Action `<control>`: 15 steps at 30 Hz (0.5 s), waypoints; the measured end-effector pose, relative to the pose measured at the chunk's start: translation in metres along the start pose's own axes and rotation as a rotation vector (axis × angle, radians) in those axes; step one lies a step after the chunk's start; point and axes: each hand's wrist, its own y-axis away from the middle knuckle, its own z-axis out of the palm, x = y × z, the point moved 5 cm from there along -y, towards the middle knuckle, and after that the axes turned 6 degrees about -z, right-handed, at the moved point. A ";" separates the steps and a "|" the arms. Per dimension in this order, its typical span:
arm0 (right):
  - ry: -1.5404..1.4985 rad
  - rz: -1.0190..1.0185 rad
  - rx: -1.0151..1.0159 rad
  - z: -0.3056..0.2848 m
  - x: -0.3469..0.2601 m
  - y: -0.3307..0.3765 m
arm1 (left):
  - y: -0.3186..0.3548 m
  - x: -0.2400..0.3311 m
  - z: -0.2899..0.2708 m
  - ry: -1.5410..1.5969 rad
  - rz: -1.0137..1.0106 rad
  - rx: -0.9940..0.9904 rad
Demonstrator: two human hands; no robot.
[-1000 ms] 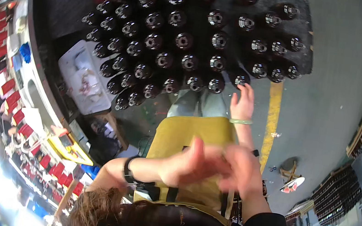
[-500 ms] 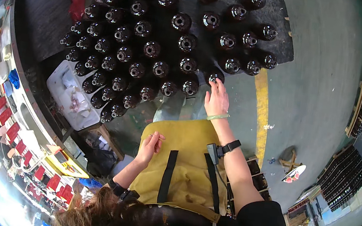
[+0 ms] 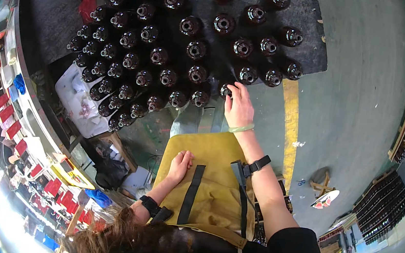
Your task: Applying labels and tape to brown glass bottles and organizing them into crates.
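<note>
My right hand (image 3: 239, 108) reaches to the near edge of a group of dark brown glass bottles. Its fingers are curled round the neck of one bottle (image 3: 226, 90), which stands upright with its mouth partly covered by them. My left hand (image 3: 181, 165) is held in front of the mustard-yellow apron (image 3: 220, 181), its fingers curled in and nothing visible in them. Several more upright, uncapped bottles (image 3: 196, 49) crowd together on the black table top (image 3: 308, 17), spaced wider on the right and packed tighter on the left.
A white plastic tray (image 3: 93, 129) with scraps sits left of the bottles. A yellow floor stripe (image 3: 288, 128) runs past the table on the right. Beyond it are a small wooden stool (image 3: 322, 186) and racks of dark bottles (image 3: 384, 198). A long bench edge (image 3: 37, 88) curves along the left.
My right fingers have closed further round the bottle neck. My left hand has shifted a little right with its fingers curled tighter. The bottle tops appear slightly farther left as the view shifts.
</note>
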 end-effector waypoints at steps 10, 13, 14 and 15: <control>-0.129 -0.015 -0.027 0.010 0.011 -0.003 | 0.003 0.008 0.016 0.106 -0.047 0.012; 0.028 -0.036 0.084 -0.009 0.018 -0.019 | 0.003 0.007 0.018 0.110 -0.058 0.009; 0.144 -0.031 0.132 -0.016 0.023 -0.024 | 0.002 0.009 0.021 0.112 -0.051 -0.004; 0.132 -0.026 0.080 -0.008 0.035 -0.024 | 0.002 0.011 0.023 0.107 -0.048 -0.012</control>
